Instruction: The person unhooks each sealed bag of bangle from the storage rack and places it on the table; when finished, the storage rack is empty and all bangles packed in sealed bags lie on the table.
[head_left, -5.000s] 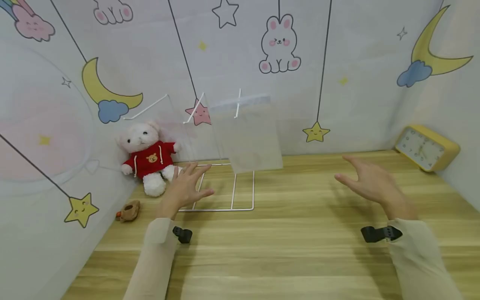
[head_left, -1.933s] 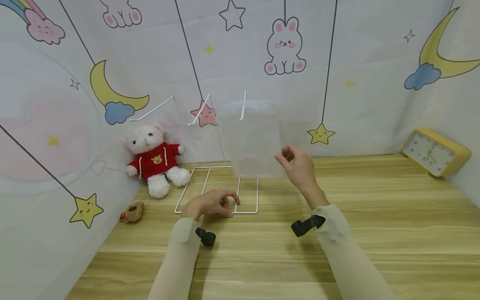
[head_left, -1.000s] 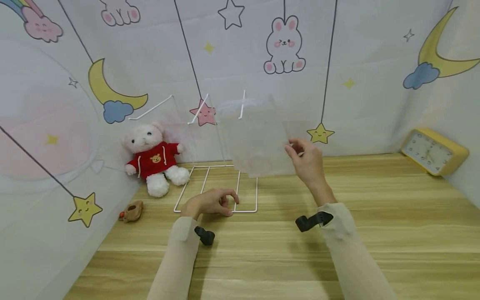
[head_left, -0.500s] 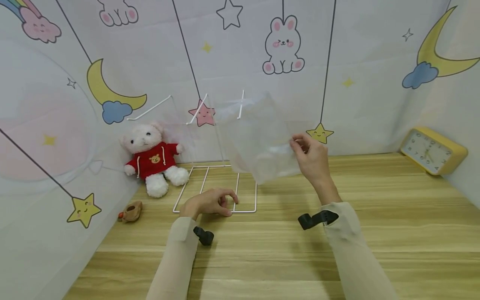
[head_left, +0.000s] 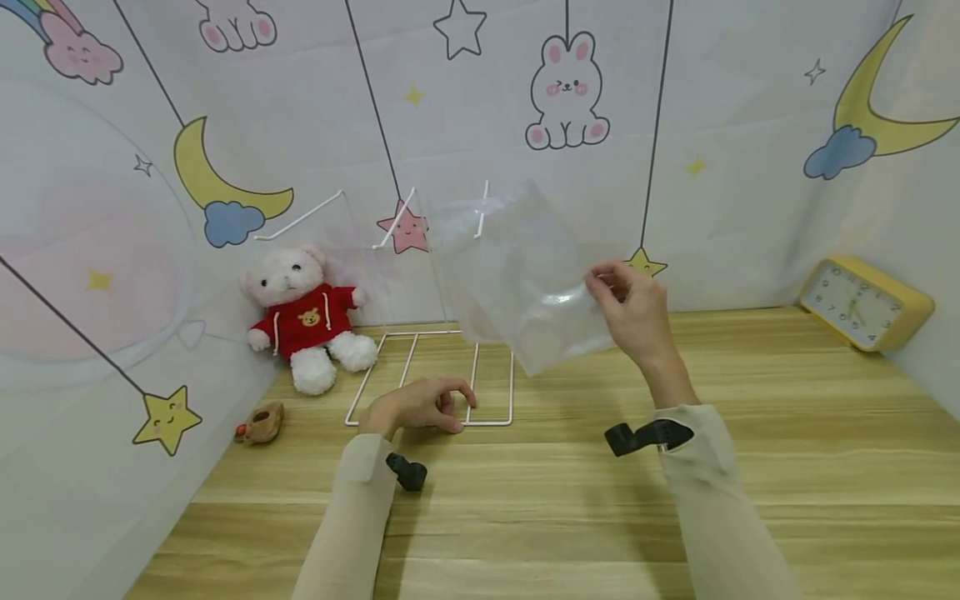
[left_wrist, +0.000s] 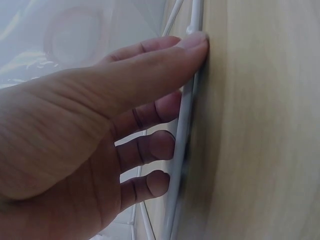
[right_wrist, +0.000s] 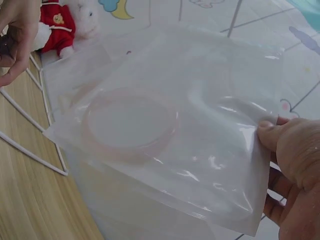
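Observation:
My right hand (head_left: 637, 312) pinches the right edge of a clear plastic bag (head_left: 551, 325) between thumb and fingers. This bag is tilted, with its lower corner over the rack's base. In the right wrist view a pale pink ring (right_wrist: 132, 152) shows on or through the bag. Behind it hangs another clear bag (head_left: 457, 275) at the white wire rack's right-hand prong (head_left: 482, 212). Low at the front, my left hand (head_left: 423, 404) holds the wire rack (head_left: 491, 423) by its base; in the left wrist view the thumb lies along the front wire (left_wrist: 183, 115), the fingers curled behind.
A white teddy bear (head_left: 307, 317) in a red hoodie sits at the left, beside the rack. Nearer is a small brown figure (head_left: 264, 423). A yellow alarm clock (head_left: 862, 304) stands at the right by the wall. A printed cloth (head_left: 495, 108) backs the wooden table (head_left: 540, 517).
My right hand took the bag's edge and has since drawn it rightward, so the bag has tilted away from the one behind. My left hand came down to the rack's base and stays there.

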